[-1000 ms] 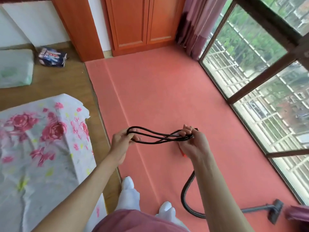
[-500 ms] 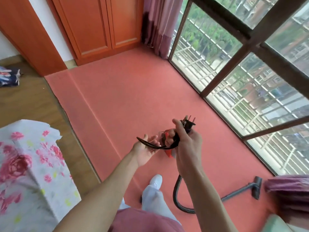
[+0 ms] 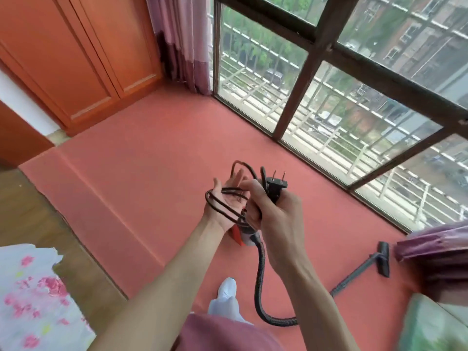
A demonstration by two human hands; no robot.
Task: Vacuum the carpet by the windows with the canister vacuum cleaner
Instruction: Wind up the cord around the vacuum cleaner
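From the head view, your right grip (image 3: 276,214) was clamped round the coiled black power cord (image 3: 219,208) at its two-pin black plug (image 3: 277,184). Your left grip (image 3: 228,201) lay apart, palm up, cord loops across it. The red canister vacuum cleaner (image 3: 238,236) sat on the salmon-pink carpet (image 3: 152,173) beneath your hands, by the dark-framed windows (image 3: 304,79).

Matt salmon carpet (image 3: 157,178), glossy wooden cabinet doors (image 3: 83,59), ribbed plastic hose (image 3: 260,279).
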